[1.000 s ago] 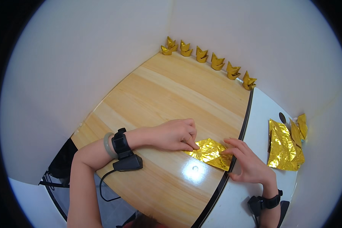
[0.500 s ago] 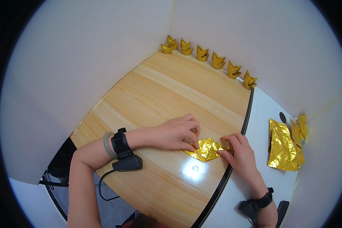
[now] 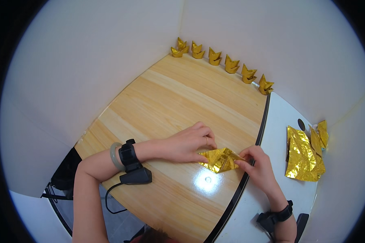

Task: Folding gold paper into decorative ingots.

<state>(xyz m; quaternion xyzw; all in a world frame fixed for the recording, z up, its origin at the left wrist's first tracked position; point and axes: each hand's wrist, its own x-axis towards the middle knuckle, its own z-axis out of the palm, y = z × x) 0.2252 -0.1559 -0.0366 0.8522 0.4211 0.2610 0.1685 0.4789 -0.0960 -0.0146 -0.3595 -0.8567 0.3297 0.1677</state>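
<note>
Left hand [image 3: 190, 142] and right hand [image 3: 258, 165] were both closed on one folded gold foil piece [image 3: 220, 158], pinching its opposite ends between thumb and fingers. It lay at the right side of the wood-topped counter [image 3: 158, 109], its middle creased into a ridge; whether its underside touched the wood could not be told. The likeliest trouble was an uneven pull: if one pinch drew harder than the other, the thin foil could have torn or its folds slipped out of line. The right fingers were over the dark edge strip [image 3: 231, 198], where a loose corner might have caught and bent. Glare just below the foil could have masked a faint crooked crease. At the left wrist, the black device [image 3: 136, 175] trailed a cable [image 3: 108, 200] that could have snagged and jerked the grip. Farther right, the stacked gold sheets [image 3: 302, 158] risked being brushed by a wide swing of the right arm. Along the back wall, the small folded gold shapes [image 3: 232, 65] might have toppled if the counter were bumped.
</note>
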